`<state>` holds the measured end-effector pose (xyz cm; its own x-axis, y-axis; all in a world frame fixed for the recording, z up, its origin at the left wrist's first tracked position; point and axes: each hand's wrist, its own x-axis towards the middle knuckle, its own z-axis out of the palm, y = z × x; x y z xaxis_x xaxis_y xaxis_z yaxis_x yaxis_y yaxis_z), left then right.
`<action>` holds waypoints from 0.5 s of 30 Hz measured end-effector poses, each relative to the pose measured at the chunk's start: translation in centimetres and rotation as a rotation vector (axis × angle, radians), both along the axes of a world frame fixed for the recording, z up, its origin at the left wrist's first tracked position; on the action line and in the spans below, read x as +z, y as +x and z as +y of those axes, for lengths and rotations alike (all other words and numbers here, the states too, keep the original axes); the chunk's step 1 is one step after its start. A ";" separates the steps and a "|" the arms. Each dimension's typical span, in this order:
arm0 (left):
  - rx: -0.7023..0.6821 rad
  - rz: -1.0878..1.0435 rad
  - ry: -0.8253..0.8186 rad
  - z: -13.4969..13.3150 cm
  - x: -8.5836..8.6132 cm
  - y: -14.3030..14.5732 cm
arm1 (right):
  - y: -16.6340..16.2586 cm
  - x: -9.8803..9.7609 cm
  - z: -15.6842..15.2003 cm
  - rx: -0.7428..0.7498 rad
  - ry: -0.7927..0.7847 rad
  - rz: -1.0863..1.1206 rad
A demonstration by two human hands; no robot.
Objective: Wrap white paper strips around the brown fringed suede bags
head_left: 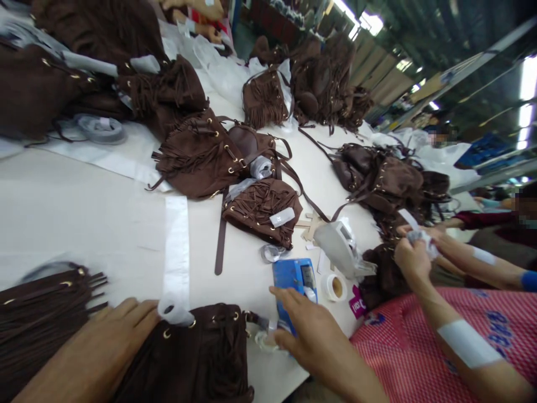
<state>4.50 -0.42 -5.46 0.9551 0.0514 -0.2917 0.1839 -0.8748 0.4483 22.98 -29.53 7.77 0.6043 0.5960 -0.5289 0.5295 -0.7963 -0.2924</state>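
My left hand [107, 341] lies flat, fingers stretched out, on a brown suede fringed bag [197, 358] at the near edge of the white table [62, 207]. A white paper strip [176, 252] ends in a curl at the bag's eyelet rim, just beyond my fingertips. My right hand [310, 330] reaches over the bag's right side, fingers apart, its tips touching a blue label gun [293, 277]. A crumpled bit of clear plastic [264, 338] lies under its thumb.
Several more brown fringed bags [201, 157] lie over the table, with heaps at the back [327, 84]. A grey tape dispenser [338, 246] and a tape roll [336, 286] sit right of the label gun. A person in a red checked top [419, 341] works at the right.
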 end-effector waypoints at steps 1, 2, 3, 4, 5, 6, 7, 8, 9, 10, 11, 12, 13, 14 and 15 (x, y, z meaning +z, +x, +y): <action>-0.021 -0.035 -0.025 -0.2 -0.4 0.1 | -1.0 -0.7 -1.5 -0.028 -0.118 -0.012; -0.027 -0.075 -0.056 -0.4 -0.9 0.0 | -2.0 -1.5 -2.6 -0.039 -0.214 -0.017; -0.011 -0.111 -0.084 -0.6 -1.5 -0.1 | -2.8 -2.4 -3.2 -0.051 -0.287 -0.022; 0.026 -0.133 -0.107 -0.8 -1.9 -0.3 | -3.4 -3.2 -3.5 -0.061 -0.332 -0.028; 0.063 -0.136 -0.130 -0.9 -2.3 -0.3 | -3.8 -3.8 -3.6 -0.067 -0.347 -0.034; 0.091 -0.119 -0.156 -1.2 -2.4 -0.3 | -3.9 -4.2 -3.6 -0.070 -0.341 -0.042; 0.115 -0.086 -0.186 -1.4 -2.3 -0.1 | -3.9 -4.2 -3.4 -0.067 -0.325 -0.049; 0.135 -0.049 -0.221 -1.6 -2.0 0.2 | -3.6 -4.0 -3.1 -0.058 -0.303 -0.058; 0.154 -0.010 -0.256 -1.9 -1.5 0.7 | -3.2 -3.6 -2.8 -0.043 -0.280 -0.069; 0.178 0.026 -0.288 -2.1 -1.0 1.2 | -2.7 -3.2 -2.4 -0.025 -0.261 -0.086; 0.207 0.055 -0.321 -2.4 -0.4 1.8 | -2.1 -2.7 -1.9 -0.007 -0.251 -0.115; 0.236 0.076 -0.359 -2.7 0.1 2.3 | -1.5 -2.3 -1.2 0.017 -0.245 -0.153; 0.254 0.092 -0.406 -2.9 0.6 2.8 | -0.8 -2.0 -0.3 0.051 -0.238 -0.197; 0.262 0.098 -0.458 -3.2 1.0 3.1 | -0.1 -1.9 0.6 0.095 -0.228 -0.239; 0.265 0.081 -0.507 -3.4 1.3 3.4 | 0.6 -2.0 1.7 0.143 -0.213 -0.278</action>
<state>7.87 -3.81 -4.18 0.9025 0.1202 -0.4136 0.4183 -0.4739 0.7749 23.58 -27.80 5.73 0.6610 0.5792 -0.4770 0.6756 -0.7361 0.0424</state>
